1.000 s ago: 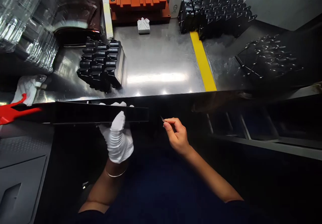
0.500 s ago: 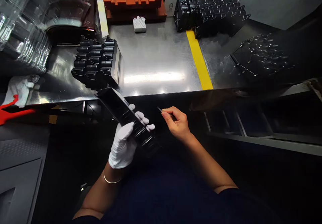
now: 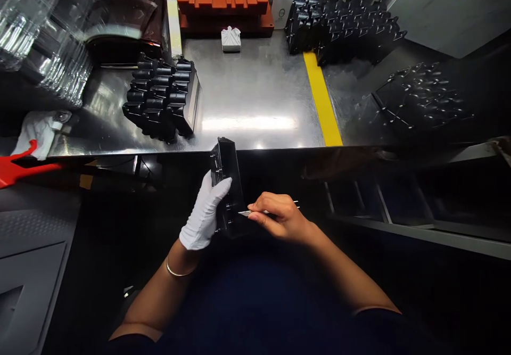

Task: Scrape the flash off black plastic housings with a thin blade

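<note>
My left hand [image 3: 203, 214], in a white cotton glove, is shut on a long black moulded plastic part [image 3: 229, 184], which stands nearly upright and shows its narrow end. My right hand [image 3: 281, 217] is bare and pinches a slim craft knife [image 3: 259, 212] like a pen. The knife's small steel blade sits right by the part's lower side, and I cannot tell whether they touch. Behind them on the steel bench [image 3: 255, 89], a stack of similar black parts [image 3: 159, 99] stands close to the bench's front edge.
Further back are an orange fixture [image 3: 222, 6], a folded white cloth [image 3: 231, 40], a white bottle [image 3: 281, 3] and more black parts [image 3: 343, 30] behind a yellow line [image 3: 321, 99]. A dark rack [image 3: 419, 97] lies right; a white rag [image 3: 38, 134] and red-handled tool [image 3: 24, 170] lie left.
My left hand has turned the black part from lying flat, through a diagonal, to nearly upright. My right hand has brought the knife blade in against the part's lower side.
</note>
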`<control>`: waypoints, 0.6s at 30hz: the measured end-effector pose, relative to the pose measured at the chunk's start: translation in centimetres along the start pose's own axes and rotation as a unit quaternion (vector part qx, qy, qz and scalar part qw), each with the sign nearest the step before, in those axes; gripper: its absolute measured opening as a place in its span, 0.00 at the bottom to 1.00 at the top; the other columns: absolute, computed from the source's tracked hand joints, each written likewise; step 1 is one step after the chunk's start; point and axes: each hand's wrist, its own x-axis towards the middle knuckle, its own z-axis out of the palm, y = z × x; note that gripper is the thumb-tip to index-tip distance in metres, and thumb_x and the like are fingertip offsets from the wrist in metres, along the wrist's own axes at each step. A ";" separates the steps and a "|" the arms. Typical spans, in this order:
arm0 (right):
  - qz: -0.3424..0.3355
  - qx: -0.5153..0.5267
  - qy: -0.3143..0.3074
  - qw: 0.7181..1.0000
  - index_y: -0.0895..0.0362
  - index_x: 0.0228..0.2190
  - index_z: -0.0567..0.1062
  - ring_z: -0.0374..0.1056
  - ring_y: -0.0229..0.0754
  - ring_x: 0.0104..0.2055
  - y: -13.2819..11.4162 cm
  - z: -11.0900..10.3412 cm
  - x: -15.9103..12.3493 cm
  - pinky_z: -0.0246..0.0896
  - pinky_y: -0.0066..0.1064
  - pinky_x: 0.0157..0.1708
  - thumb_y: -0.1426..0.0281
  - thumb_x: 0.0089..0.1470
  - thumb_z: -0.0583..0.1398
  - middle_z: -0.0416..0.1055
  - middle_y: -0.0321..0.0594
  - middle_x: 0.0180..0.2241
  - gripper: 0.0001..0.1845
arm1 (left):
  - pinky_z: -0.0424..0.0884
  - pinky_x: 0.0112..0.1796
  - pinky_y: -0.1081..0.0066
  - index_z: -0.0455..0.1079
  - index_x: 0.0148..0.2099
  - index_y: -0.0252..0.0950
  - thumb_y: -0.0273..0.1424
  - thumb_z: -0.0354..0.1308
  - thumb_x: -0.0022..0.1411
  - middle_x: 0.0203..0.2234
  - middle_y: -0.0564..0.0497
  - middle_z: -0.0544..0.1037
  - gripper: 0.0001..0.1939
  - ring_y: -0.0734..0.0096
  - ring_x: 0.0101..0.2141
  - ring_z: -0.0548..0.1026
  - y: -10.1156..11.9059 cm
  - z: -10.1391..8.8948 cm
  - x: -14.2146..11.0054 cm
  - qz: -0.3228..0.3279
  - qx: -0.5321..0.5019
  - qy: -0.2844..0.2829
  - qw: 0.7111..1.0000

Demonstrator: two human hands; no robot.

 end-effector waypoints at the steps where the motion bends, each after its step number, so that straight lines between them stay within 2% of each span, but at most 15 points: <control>1: -0.002 -0.006 0.004 1.000 0.58 0.33 0.77 0.68 0.37 0.25 0.2 -0.1 0.2 0.63 0.28 0.24 0.70 0.58 0.60 0.73 0.40 0.25 0.06 | 0.69 0.40 0.70 0.69 0.49 0.39 0.39 0.63 0.57 0.38 0.54 0.73 0.19 0.72 0.36 0.71 0.0 0.0 -0.1 -0.003 0.008 -0.013 1.000; 5: -0.012 -0.040 0.031 0.999 0.58 0.32 0.76 0.68 0.36 0.26 1.1 -0.7 1.4 0.64 0.28 0.25 0.69 0.58 0.59 0.73 0.40 0.25 0.07 | 0.68 0.44 0.67 0.67 0.51 0.39 0.39 0.62 0.57 0.42 0.52 0.73 0.20 0.67 0.41 0.71 0.3 -0.1 -0.7 -0.023 0.036 -0.065 0.997; 9: -0.015 -0.060 0.098 0.993 0.58 0.31 0.77 0.70 0.36 0.27 2.8 -1.6 2.8 0.65 0.27 0.26 0.69 0.57 0.60 0.75 0.40 0.27 0.06 | 0.65 0.50 0.60 0.64 0.56 0.38 0.40 0.63 0.56 0.48 0.48 0.72 0.27 0.59 0.48 0.69 0.9 -0.5 -1.4 -0.053 0.071 -0.124 0.988; 13: 0.031 -0.102 0.163 0.981 0.57 0.29 0.77 0.70 0.37 0.28 4.3 -3.1 3.8 0.65 0.28 0.29 0.68 0.56 0.61 0.76 0.39 0.28 0.07 | 0.64 0.51 0.59 0.64 0.58 0.39 0.39 0.65 0.53 0.50 0.47 0.71 0.31 0.56 0.51 0.66 1.2 -1.6 -1.9 -0.104 0.117 -0.230 0.961; 15: 0.042 -0.101 0.164 0.980 0.57 0.28 0.77 0.69 0.36 0.27 4.0 -3.8 3.8 0.64 0.28 0.28 0.69 0.56 0.61 0.75 0.39 0.27 0.07 | 0.66 0.48 0.63 0.64 0.58 0.40 0.39 0.64 0.54 0.47 0.48 0.72 0.30 0.59 0.47 0.68 1.2 -2.4 -1.9 -0.127 0.105 -0.265 0.950; 18: 0.004 -0.084 0.098 0.992 0.58 0.31 0.77 0.68 0.35 0.26 2.7 -4.8 3.3 0.62 0.27 0.27 0.70 0.57 0.61 0.74 0.39 0.27 0.05 | 0.68 0.35 0.69 0.66 0.54 0.40 0.41 0.59 0.59 0.37 0.50 0.73 0.23 0.68 0.34 0.70 1.0 -3.6 -1.5 -0.176 0.039 -0.277 0.944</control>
